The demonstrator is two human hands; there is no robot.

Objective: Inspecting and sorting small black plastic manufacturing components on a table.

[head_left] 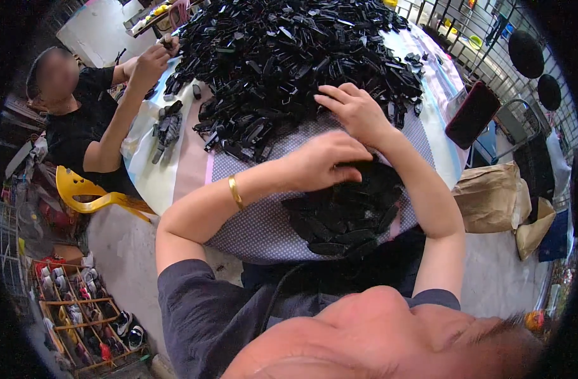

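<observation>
A large heap of glossy black, elongated small pieces (289,57) covers the far part of the round table; their exact kind is not clear. Close to my body lies a second, flatter pile of dark pieces (346,221). My left hand (330,158), with a gold bracelet (235,191) on its wrist, hovers over that near pile. Its thumb stands apart from the curled fingers, and no piece shows plainly between them. At the near edge of the big heap, my right hand (355,114) has its fingers stretched out, with nothing visible in them.
Across to the left sits another person (80,120), hands raised at the table edge. A small dark bundle (167,132) lies on the patterned tablecloth (251,227). A phone (473,115) stands at the right edge. Around are a yellow chair (80,189), brown bags (491,199) and a shoe rack (80,309).
</observation>
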